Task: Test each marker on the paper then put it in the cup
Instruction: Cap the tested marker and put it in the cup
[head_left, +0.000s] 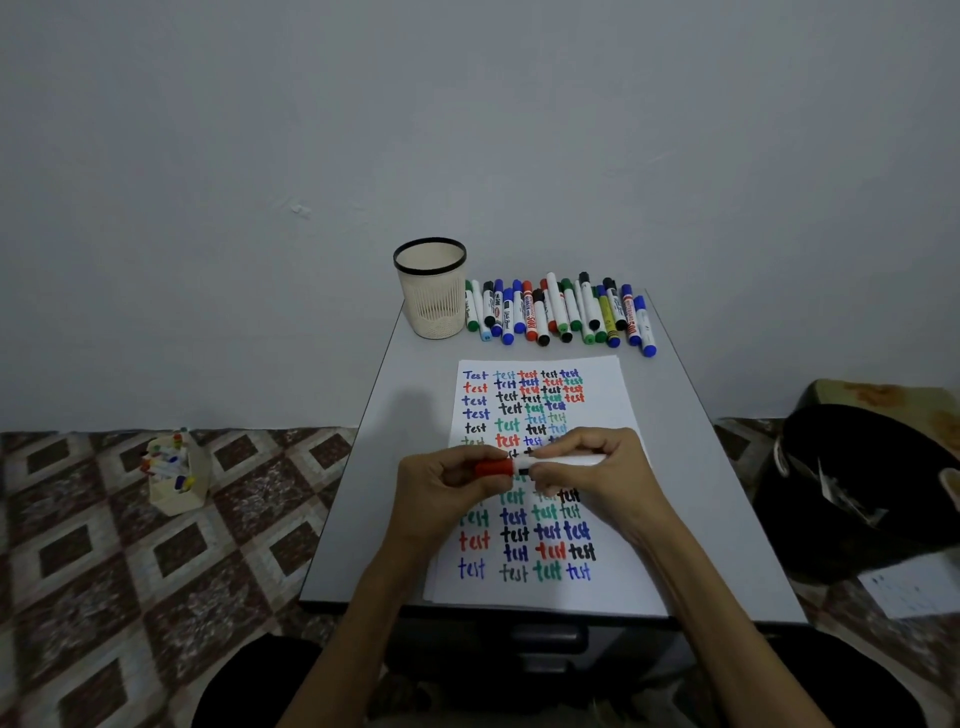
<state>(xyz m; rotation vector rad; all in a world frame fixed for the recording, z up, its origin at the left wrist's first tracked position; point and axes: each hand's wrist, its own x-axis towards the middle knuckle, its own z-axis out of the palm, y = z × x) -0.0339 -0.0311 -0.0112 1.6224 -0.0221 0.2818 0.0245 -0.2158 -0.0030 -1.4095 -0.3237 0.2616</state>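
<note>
A white marker with a red cap (540, 464) lies level above the middle of the paper (602, 395), held between both hands. My left hand (447, 493) pinches the red cap end. My right hand (597, 467) grips the white barrel. The paper is covered with rows of the word "test" in red, blue, green and black. A cream mesh cup with a black rim (431, 291) stands at the table's far left, with no markers showing above its rim. A row of several capped markers (561, 312) lies beside it along the far edge.
The small grey table (374, 467) stands against a grey wall. On the patterned floor at left sits a cream box of markers (174, 475). A black bag (852, 493) and a white sheet (914, 590) lie on the floor at right.
</note>
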